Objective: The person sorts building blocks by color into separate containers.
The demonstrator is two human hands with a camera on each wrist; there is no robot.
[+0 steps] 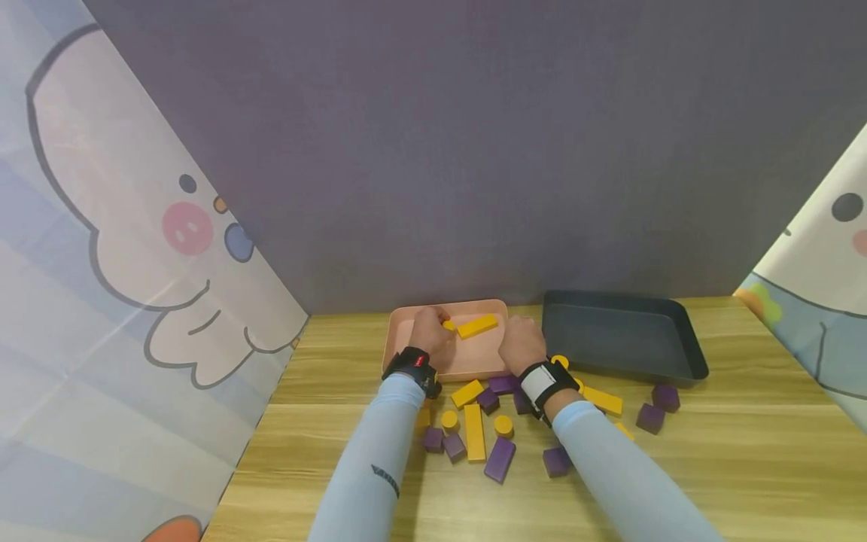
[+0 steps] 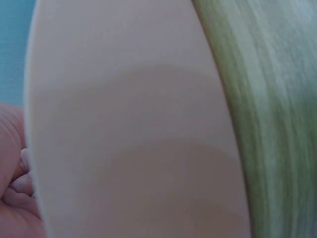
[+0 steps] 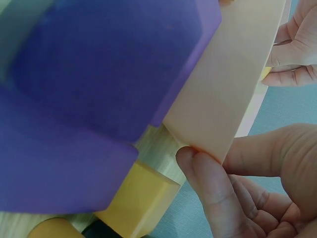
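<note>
A pink tray (image 1: 467, 369) stands against the back wall. My left hand (image 1: 430, 331) reaches over its left side and holds a small yellow block (image 1: 448, 325) at the fingertips; a sliver of that block shows past the rim in the right wrist view. A long yellow block (image 1: 477, 326) lies in the tray. At the tray's right side my right hand (image 1: 521, 345) pinches the rim between thumb (image 3: 252, 153) and fingers. In the left wrist view the tray wall (image 2: 133, 119) hides most of my left hand (image 2: 15, 183).
To the right stands a dark grey tray (image 1: 609, 335). Several yellow and purple blocks are scattered in front of the trays, among them a long yellow one (image 1: 475, 433), a purple one (image 1: 500, 460) and a purple cube (image 1: 651, 418). A grey wall (image 1: 474, 150) rises behind.
</note>
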